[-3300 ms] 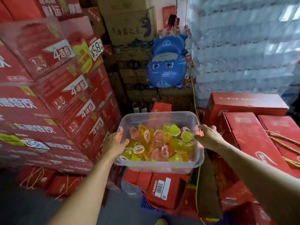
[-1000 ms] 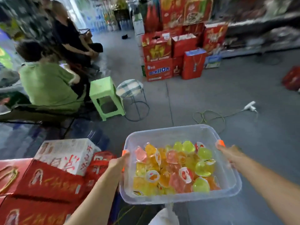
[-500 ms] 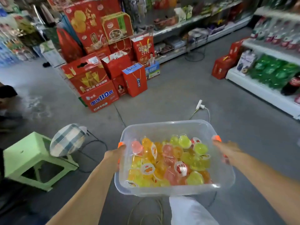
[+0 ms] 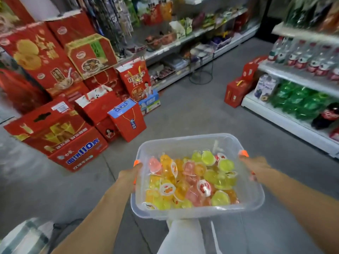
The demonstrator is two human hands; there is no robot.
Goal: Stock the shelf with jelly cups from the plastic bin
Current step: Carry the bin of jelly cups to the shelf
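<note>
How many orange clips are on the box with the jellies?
2. One orange clip sits on the left side of the bin, at the left hand; the other clip on the right side, at the right hand. Hands partly cover both.

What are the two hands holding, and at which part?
The clear plastic bin of jelly cups: the left hand grips its left rim, the right hand its right rim.
</note>
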